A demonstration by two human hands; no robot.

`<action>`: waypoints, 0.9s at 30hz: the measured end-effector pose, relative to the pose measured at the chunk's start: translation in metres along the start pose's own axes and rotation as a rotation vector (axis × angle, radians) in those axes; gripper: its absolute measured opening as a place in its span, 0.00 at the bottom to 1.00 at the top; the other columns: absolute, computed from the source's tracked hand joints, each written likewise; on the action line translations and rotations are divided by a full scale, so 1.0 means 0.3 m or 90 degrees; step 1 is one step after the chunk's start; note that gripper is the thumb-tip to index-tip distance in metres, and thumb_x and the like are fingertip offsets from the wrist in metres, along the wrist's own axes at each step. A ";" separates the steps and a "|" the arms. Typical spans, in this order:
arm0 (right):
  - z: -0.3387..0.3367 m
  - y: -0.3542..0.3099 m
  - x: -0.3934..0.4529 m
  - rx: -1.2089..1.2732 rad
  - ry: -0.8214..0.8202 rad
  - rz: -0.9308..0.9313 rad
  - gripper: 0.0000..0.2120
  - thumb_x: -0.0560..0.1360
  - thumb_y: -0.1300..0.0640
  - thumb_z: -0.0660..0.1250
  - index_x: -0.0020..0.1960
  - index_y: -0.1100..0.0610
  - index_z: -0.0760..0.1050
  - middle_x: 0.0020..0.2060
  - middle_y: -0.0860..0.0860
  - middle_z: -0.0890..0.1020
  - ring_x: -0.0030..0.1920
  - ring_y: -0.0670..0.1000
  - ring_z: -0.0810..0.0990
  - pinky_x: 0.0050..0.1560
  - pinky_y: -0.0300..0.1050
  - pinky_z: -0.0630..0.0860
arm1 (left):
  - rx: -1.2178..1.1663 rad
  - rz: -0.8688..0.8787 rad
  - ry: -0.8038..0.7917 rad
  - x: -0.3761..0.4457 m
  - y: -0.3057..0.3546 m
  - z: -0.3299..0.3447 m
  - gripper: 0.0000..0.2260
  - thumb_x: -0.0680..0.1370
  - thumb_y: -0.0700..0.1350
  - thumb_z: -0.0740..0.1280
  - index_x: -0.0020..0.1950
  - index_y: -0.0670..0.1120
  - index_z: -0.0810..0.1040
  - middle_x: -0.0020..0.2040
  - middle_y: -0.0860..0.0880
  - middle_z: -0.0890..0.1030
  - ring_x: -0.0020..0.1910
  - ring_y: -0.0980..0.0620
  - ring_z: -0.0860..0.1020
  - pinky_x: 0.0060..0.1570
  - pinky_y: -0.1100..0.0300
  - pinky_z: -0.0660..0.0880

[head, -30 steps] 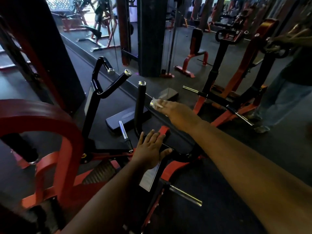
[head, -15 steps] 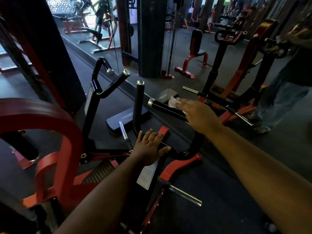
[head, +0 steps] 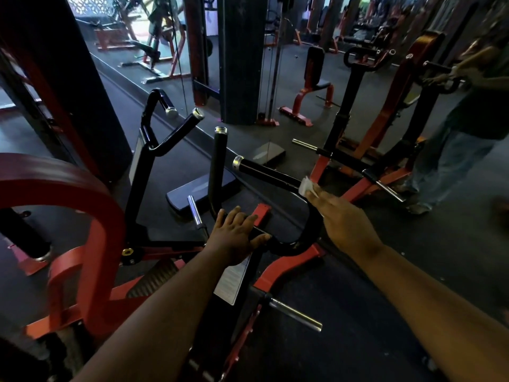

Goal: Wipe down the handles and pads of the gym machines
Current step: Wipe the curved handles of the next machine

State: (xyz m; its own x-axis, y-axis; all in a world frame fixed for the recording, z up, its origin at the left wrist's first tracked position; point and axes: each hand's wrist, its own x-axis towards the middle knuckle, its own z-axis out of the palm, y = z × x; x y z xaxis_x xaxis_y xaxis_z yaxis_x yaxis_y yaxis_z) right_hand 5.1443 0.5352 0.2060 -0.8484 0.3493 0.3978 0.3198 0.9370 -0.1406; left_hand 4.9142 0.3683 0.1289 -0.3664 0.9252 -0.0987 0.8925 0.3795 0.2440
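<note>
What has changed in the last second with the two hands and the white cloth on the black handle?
The right hand has slid the white cloth down the angled black handle, from its chrome end cap towards the bend, so the upper grip is now uncovered. It still holds the cloth. The left hand stays resting on the machine's lower bar, fingers spread.
</note>
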 end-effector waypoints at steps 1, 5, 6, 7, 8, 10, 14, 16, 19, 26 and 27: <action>0.008 -0.002 -0.034 -0.003 0.004 0.004 0.27 0.81 0.67 0.63 0.78 0.55 0.67 0.77 0.54 0.68 0.69 0.58 0.76 0.64 0.55 0.78 | 0.001 -0.001 -0.002 0.000 0.001 0.002 0.38 0.79 0.73 0.47 0.84 0.54 0.54 0.83 0.48 0.58 0.84 0.48 0.43 0.80 0.39 0.37; 0.007 -0.020 0.006 -0.075 0.064 -0.061 0.25 0.79 0.69 0.65 0.75 0.60 0.70 0.76 0.57 0.70 0.76 0.57 0.68 0.70 0.55 0.74 | -0.001 -0.001 -0.008 0.004 -0.001 -0.002 0.39 0.78 0.74 0.45 0.84 0.54 0.55 0.83 0.48 0.58 0.84 0.48 0.43 0.80 0.38 0.39; 0.012 -0.026 0.039 -0.096 0.066 -0.074 0.26 0.78 0.70 0.66 0.75 0.60 0.70 0.76 0.57 0.70 0.76 0.57 0.67 0.72 0.55 0.72 | -0.003 -0.002 -0.007 0.006 -0.001 0.000 0.39 0.78 0.74 0.45 0.84 0.54 0.55 0.83 0.48 0.58 0.84 0.48 0.43 0.80 0.38 0.39; 0.024 -0.033 0.063 -0.109 0.060 -0.080 0.29 0.76 0.71 0.66 0.75 0.60 0.70 0.76 0.57 0.69 0.77 0.57 0.66 0.73 0.55 0.70 | -0.004 -0.003 -0.006 0.005 -0.001 0.001 0.39 0.78 0.74 0.45 0.84 0.54 0.55 0.83 0.48 0.58 0.84 0.48 0.43 0.80 0.38 0.39; 0.045 -0.039 0.075 -0.116 0.050 -0.083 0.31 0.74 0.73 0.66 0.76 0.60 0.69 0.77 0.57 0.68 0.78 0.58 0.64 0.74 0.55 0.68 | -0.003 -0.004 -0.006 0.003 -0.002 0.003 0.40 0.77 0.75 0.45 0.84 0.54 0.55 0.83 0.48 0.58 0.84 0.48 0.43 0.80 0.38 0.39; 0.089 -0.040 0.048 -0.122 0.042 -0.082 0.34 0.73 0.74 0.63 0.78 0.59 0.66 0.79 0.57 0.63 0.80 0.59 0.58 0.77 0.56 0.63 | 0.002 -0.005 -0.007 0.002 -0.006 0.006 0.40 0.77 0.75 0.44 0.84 0.54 0.55 0.83 0.48 0.58 0.83 0.49 0.43 0.80 0.39 0.38; 0.163 -0.043 -0.117 -0.157 0.058 -0.114 0.28 0.77 0.70 0.56 0.77 0.60 0.65 0.79 0.57 0.61 0.81 0.58 0.55 0.80 0.59 0.56 | 0.011 -0.002 0.001 0.004 -0.005 0.010 0.39 0.78 0.74 0.44 0.84 0.54 0.55 0.82 0.48 0.58 0.83 0.48 0.43 0.80 0.39 0.37; 0.222 -0.075 -0.207 -0.179 0.025 -0.160 0.28 0.76 0.67 0.54 0.76 0.61 0.67 0.78 0.58 0.64 0.80 0.60 0.57 0.78 0.63 0.56 | 0.010 -0.001 0.003 0.004 -0.003 0.009 0.39 0.78 0.74 0.44 0.83 0.54 0.55 0.82 0.47 0.58 0.83 0.48 0.43 0.80 0.39 0.38; 0.283 -0.132 -0.264 -0.182 -0.008 -0.155 0.26 0.78 0.65 0.55 0.76 0.61 0.68 0.78 0.57 0.66 0.80 0.60 0.60 0.79 0.63 0.54 | 0.004 0.001 0.001 0.000 -0.001 0.003 0.38 0.79 0.74 0.45 0.83 0.53 0.56 0.82 0.47 0.59 0.83 0.48 0.43 0.80 0.39 0.38; 0.277 -0.201 -0.204 -0.272 -0.105 -0.187 0.27 0.78 0.61 0.49 0.74 0.61 0.71 0.74 0.59 0.71 0.75 0.58 0.69 0.79 0.56 0.55 | 0.017 0.006 -0.001 -0.004 0.000 -0.003 0.42 0.76 0.74 0.41 0.84 0.52 0.56 0.83 0.46 0.58 0.83 0.47 0.44 0.80 0.40 0.38; 0.260 -0.183 -0.211 -0.295 -0.110 -0.227 0.27 0.79 0.61 0.48 0.75 0.61 0.70 0.75 0.60 0.69 0.76 0.58 0.68 0.79 0.57 0.55 | 0.014 0.005 -0.001 -0.006 0.000 -0.003 0.43 0.74 0.75 0.40 0.83 0.52 0.56 0.82 0.46 0.58 0.83 0.48 0.44 0.80 0.40 0.38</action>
State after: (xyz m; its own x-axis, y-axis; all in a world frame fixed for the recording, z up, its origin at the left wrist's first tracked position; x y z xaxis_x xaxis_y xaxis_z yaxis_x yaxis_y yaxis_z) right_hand 5.1476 0.4624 0.1177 -0.9808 0.0468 0.1893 0.1203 0.9093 0.3983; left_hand 4.9146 0.3667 0.1299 -0.3591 0.9281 -0.0984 0.9007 0.3722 0.2240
